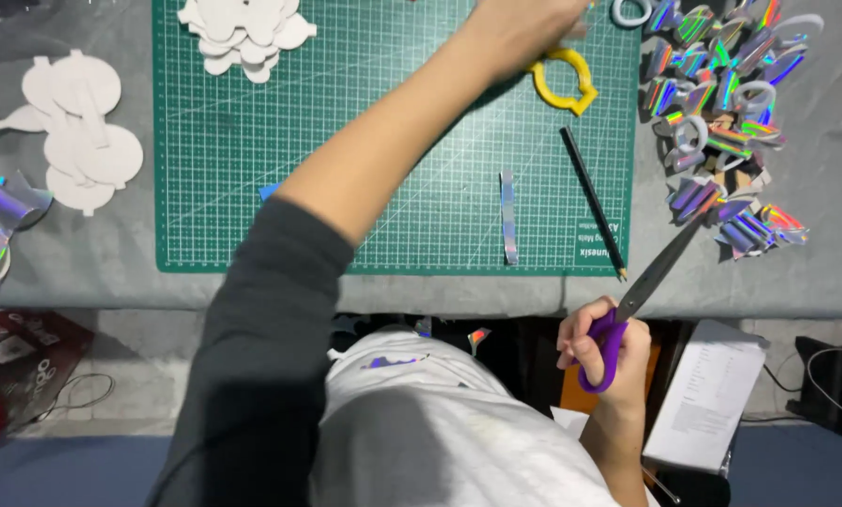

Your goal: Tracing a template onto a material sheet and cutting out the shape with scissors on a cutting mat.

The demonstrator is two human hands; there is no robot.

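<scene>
A cutting mat (252, 188) is laid on the table (111, 272), roughly at its middle. At the far edge of the mat a stack of cut-out shapes (247, 33) is placed, and more cut-outs (83, 131) are spread on the table to the left of the mat. A tape dispenser (564, 80) is set at the mat's far right corner, just beside the left hand (524, 28), which is stretched across the mat. A strip (508, 216) and, to its right, a pencil (592, 202) are laid on the mat. A heap of folded bows (721, 113) is piled to the right of the mat. Scissors (646, 286) are held in the right hand (604, 352) at the near edge, the blades directed toward the heap.
</scene>
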